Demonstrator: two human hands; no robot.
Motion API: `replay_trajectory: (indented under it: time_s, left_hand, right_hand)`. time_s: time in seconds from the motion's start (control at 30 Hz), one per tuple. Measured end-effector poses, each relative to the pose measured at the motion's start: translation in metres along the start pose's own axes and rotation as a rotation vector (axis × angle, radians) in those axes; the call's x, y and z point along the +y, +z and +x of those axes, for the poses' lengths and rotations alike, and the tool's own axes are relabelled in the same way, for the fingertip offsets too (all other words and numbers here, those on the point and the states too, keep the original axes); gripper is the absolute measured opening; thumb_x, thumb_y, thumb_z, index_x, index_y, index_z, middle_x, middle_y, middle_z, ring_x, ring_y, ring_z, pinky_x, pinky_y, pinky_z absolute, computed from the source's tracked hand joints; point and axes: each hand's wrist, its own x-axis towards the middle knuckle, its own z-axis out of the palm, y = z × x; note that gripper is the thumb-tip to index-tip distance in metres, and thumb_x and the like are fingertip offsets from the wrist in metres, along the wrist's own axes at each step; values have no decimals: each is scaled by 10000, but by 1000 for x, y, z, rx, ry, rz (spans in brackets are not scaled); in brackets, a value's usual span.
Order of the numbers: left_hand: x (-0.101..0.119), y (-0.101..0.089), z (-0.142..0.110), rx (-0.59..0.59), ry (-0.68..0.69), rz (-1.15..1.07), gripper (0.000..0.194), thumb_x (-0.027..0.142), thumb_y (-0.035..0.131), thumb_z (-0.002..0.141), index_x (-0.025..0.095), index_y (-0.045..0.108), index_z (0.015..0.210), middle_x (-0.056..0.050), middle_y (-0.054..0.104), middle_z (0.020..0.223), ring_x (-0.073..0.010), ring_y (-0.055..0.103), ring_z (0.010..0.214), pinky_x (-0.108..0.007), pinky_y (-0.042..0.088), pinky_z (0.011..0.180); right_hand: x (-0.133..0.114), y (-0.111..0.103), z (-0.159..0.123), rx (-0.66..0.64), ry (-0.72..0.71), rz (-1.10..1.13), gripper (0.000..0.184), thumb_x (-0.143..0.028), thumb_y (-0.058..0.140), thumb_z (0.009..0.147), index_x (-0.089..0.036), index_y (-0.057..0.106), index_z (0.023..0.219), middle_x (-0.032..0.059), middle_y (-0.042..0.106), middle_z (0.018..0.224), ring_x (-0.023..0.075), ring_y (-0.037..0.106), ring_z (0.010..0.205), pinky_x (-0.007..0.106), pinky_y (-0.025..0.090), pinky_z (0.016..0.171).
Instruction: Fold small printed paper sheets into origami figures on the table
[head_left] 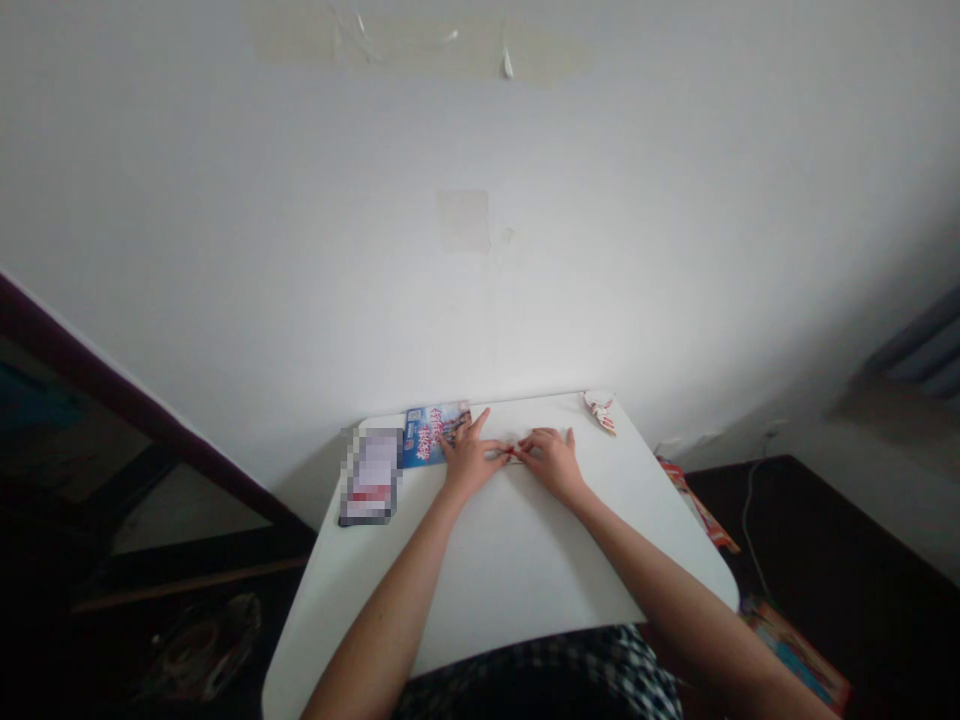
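Over the far part of the white table [495, 570], my two hands meet at a small red piece [511, 451], too small and covered to name. My left hand [469, 462] pinches its left side with thumb and index finger, the other fingers spread. From the right, my right hand [551, 464] pinches it with the fingertips. Something pale and flat shows just under the right fingertips. A blue printed leaflet [421, 445] with pink lettering lies under and beside my left hand, which hides part of it.
A pixelated, phone-like object [371, 475] lies at the table's left edge. A crumpled white and red wrapper [601, 412] sits in the far right corner. The wall [480, 320] borders the table's back. Printed packaging [799, 655] and a cable [746, 520] are on the right.
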Motion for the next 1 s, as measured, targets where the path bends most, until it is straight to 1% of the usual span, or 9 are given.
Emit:
replay_trajectory:
  time_s: [0.17,0.3,0.4,0.57,0.77,0.87,1.0]
  left_hand:
    - [0,0,-2,5,8,2,152,438,745,863,410,825,989,78,322,1693,-397,281,1534,-808,39,1186]
    - [-1,1,-3,29,13,-12,248,449,745,863,442,791,1106,53,333,1690,-385,299,1530,-798,35,1195]
    - [-1,0,-2,34,9,-13,275,452,750,857,458,779,1131,48,349,1682,-380,311,1528,-787,40,1207]
    - [0,-2,-3,24,10,-25,233,438,761,849,451,797,1079,55,367,1672,-382,309,1527,-791,22,1204]
    - [1,-1,-5,47,31,-29,159,396,766,852,376,820,1001,29,412,1653,-374,327,1513,-789,23,1195]
    - [0,0,-3,47,27,-26,122,408,758,856,398,822,960,59,427,1642,-384,334,1511,-818,23,1175]
    - [-2,2,-1,37,13,-16,114,431,750,859,413,821,946,78,418,1644,-387,303,1529,-832,26,1168]
  right_hand:
    - [0,0,0,-10,11,-6,206,-378,607,973,-251,691,832,29,761,1081,265,577,1229,778,83,1149]
    - [-2,-1,0,-6,12,3,238,-412,596,978,-251,693,832,36,757,1083,269,573,1226,778,85,1147]
    - [-2,-1,-1,-6,10,1,262,-432,583,983,-252,699,831,43,754,1080,270,570,1222,770,94,1150]
    - [-3,-2,-1,-10,15,-6,248,-414,586,983,-250,697,833,42,757,1089,269,570,1228,773,85,1151]
    - [-2,0,0,-5,13,-8,200,-371,615,967,-247,686,828,33,762,1085,268,577,1223,784,91,1143]
    - [-2,0,0,-9,14,-20,175,-353,638,952,-245,683,822,27,761,1088,264,584,1212,784,102,1143]
    - [-3,-1,0,-16,19,-32,162,-348,650,943,-245,682,822,36,759,1099,268,584,1215,786,112,1141]
